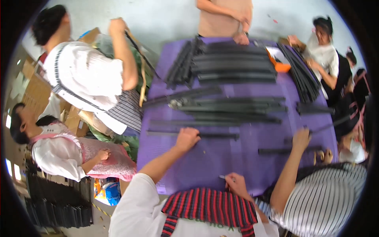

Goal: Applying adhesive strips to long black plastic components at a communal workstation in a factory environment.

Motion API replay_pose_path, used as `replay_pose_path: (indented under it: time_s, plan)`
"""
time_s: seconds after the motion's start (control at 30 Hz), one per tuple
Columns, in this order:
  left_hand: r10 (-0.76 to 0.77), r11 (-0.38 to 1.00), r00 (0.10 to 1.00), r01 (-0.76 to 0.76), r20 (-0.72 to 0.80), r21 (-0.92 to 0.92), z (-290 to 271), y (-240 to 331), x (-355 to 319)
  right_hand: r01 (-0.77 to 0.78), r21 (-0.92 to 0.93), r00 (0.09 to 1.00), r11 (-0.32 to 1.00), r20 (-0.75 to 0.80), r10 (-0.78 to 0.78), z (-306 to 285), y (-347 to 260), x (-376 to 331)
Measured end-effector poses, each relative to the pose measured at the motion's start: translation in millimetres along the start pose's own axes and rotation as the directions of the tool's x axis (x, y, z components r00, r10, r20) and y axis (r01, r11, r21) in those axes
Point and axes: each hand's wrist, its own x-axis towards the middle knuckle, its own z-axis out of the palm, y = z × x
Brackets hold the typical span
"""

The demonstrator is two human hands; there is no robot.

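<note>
My left hand (188,138) is closed over a long thin black strip (219,136) that lies crosswise on the purple table (185,166). Close to the near edge, my right hand (236,184) is closed, and a small light-coloured, narrow tip (222,177) pokes out from its fingers; blur hides what it is. Beyond my left hand lies a loose pile of black strips (233,108), some of them overlapping.
Stacked black strips (237,61) cover the far side, beside an orange-and-white box (279,59). To my right, a co-worker's hand (301,139) is over more strips. Other people stand along the left, far and right sides. Bundled black pieces (59,209) sit at lower left.
</note>
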Motion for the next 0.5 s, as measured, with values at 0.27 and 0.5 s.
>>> replay_pose_path:
  time_s: [0.27,0.5]
  plan:
    - [0.064,0.992,0.994,-0.053,0.091,-0.112,-8,-13,-5,-0.073,0.078,0.997,0.994,-0.015,0.075,11,-16,15]
    - [0.078,0.990,0.993,-0.066,0.091,-0.128,-13,-19,-3,-0.117,0.125,0.993,0.985,-0.011,0.120,17,-31,15]
